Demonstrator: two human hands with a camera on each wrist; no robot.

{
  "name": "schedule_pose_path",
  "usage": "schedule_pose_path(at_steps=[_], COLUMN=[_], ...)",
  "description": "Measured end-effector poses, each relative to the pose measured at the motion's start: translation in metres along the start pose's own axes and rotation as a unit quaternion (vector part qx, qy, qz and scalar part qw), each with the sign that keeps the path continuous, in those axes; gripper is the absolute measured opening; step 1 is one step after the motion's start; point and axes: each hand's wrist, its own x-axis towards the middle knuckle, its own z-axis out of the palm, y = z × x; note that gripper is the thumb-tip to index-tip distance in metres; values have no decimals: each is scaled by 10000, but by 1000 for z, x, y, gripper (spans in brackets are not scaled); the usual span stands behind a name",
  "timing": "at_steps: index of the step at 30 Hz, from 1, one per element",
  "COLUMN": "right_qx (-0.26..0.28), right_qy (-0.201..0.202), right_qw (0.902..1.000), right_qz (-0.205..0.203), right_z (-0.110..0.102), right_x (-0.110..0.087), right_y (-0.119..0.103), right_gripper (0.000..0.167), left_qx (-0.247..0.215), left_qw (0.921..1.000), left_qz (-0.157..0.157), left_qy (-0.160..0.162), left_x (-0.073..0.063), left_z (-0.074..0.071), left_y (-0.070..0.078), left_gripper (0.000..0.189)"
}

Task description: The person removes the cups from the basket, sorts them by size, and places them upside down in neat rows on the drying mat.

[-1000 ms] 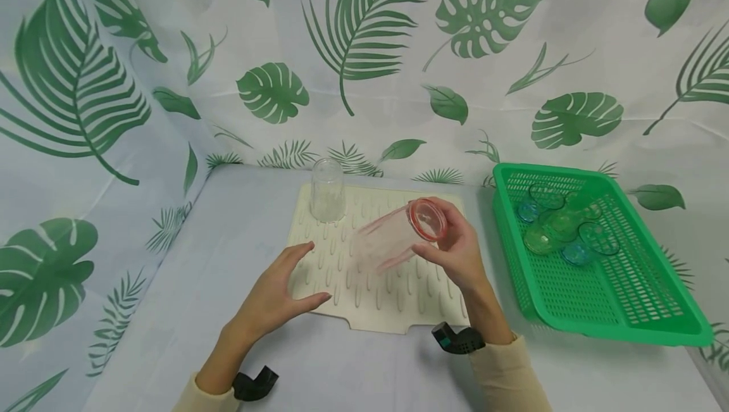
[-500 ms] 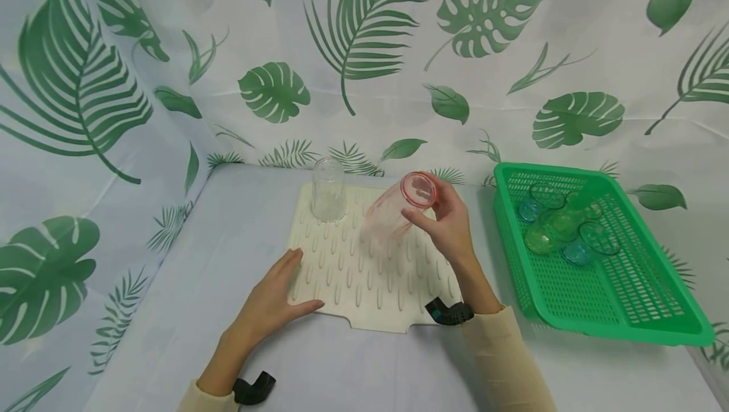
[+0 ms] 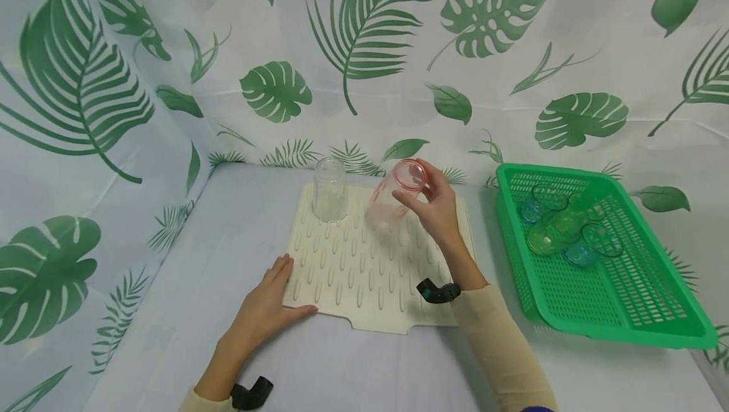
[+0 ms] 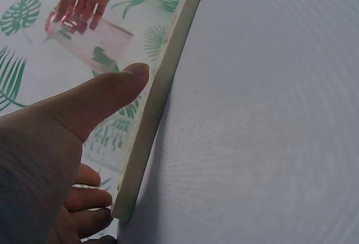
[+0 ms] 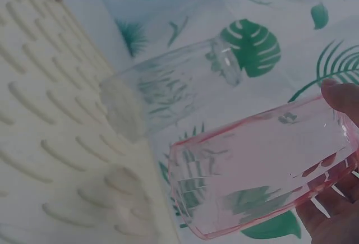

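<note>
My right hand [image 3: 437, 209] grips a pink see-through drinking glass [image 3: 390, 197] by its upper end, with thumb and fingers around it. The glass leans over a cream ridged drying mat [image 3: 350, 266]; in the right wrist view the pink glass [image 5: 258, 171] has its free end towards the mat, and whether they touch I cannot tell. A clear glass [image 3: 330, 200] stands at the mat's back left, wide end down. My left hand [image 3: 264, 307] lies at the mat's front left corner, fingers along the left side and thumb [image 4: 115, 90] by the front edge.
To the right stands a green plastic basket [image 3: 515, 273] holding several blue and yellow-green glasses [image 3: 600, 239]. A white cloth with green leaves [image 3: 393, 102] rises behind the mat and on the left. Pale grey cloth [image 3: 353, 374] covers the table.
My right hand has carried the pink glass back and left over the mat, tipping it more upright. My left hand has shifted slightly down and left to the mat's corner.
</note>
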Motion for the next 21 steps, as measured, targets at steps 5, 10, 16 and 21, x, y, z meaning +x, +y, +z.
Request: schedule_pose_path(at_steps=[5,10,16,21], right_qx=[-167,-296,-387,-501], right_qy=[-122,-232,-295,-376], right_qw=[9998,9991,9985,9976], right_qz=[84,175,243,302], right_z=[4,9,14,18], right_x=[0,2,7,9], right_y=[-5,1,8,9], right_gripper=[71,72,72,72], left_qx=[-5,45,114,117], left_qw=[10000,9999,9999,9997], left_qz=[-80,-90,-124,-187], left_qy=[-36,-17,-5,-54], left_x=[-1,-2,-1,-1], left_z=[0,0,1,1], left_y=[-1,-4,-7,-7], left_gripper=[112,116,119,121])
